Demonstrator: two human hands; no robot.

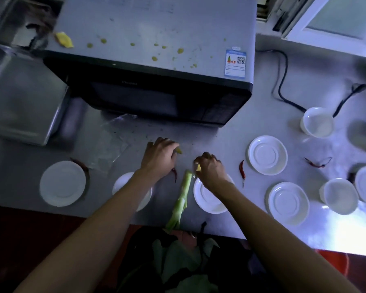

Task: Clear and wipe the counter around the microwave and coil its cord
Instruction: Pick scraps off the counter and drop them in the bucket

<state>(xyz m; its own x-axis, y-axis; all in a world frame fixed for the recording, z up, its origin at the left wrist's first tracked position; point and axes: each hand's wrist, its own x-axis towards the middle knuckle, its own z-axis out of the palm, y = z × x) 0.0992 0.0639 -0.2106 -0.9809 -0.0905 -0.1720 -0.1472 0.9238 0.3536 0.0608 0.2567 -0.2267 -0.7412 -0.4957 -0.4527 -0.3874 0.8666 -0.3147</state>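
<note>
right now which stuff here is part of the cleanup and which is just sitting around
Part of the job:
microwave
black cord
yellow scraps, one in left hand, one in right hand
green stalk
red chilli
plastic wrap
saucer

Just there:
steel box
window frame

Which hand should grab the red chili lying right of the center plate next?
Right, probably. The right hand is next to that red chili; the left hand is farther off across the green stalk. Both already pinch yellow scraps.
</note>
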